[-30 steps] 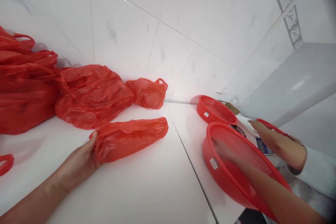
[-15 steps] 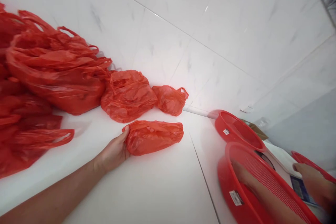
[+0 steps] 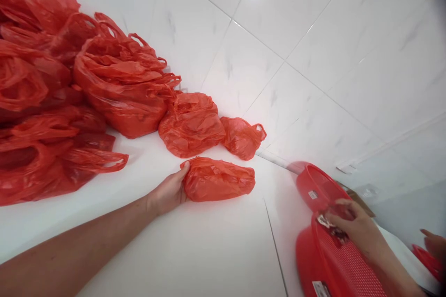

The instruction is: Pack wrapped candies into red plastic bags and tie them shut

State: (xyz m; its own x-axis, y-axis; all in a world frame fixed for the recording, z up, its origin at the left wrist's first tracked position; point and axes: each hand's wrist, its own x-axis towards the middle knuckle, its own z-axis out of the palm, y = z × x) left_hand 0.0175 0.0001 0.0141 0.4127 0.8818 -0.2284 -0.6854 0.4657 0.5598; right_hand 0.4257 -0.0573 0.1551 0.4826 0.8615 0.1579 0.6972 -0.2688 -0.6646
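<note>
My left hand (image 3: 169, 191) reaches out over the white counter (image 3: 195, 250) and grips the left end of a small stuffed red plastic bag (image 3: 219, 179), thumb on top. My right hand (image 3: 350, 222) is closed on the far rim of a red mesh basket (image 3: 334, 264) at the lower right. A second red basket (image 3: 315, 185) lies just behind it, blurred.
A heap of red plastic bags (image 3: 69, 93) fills the left side against the tiled wall (image 3: 313, 32). Two smaller red bags (image 3: 191, 123) (image 3: 242, 137) lie behind the held one. Another person's fingers (image 3: 432, 240) show at the right edge, by something red.
The view has swung left and up, showing more of the bag heap. My left hand keeps hold of the bag. My right hand came out of the basket and took its rim.
</note>
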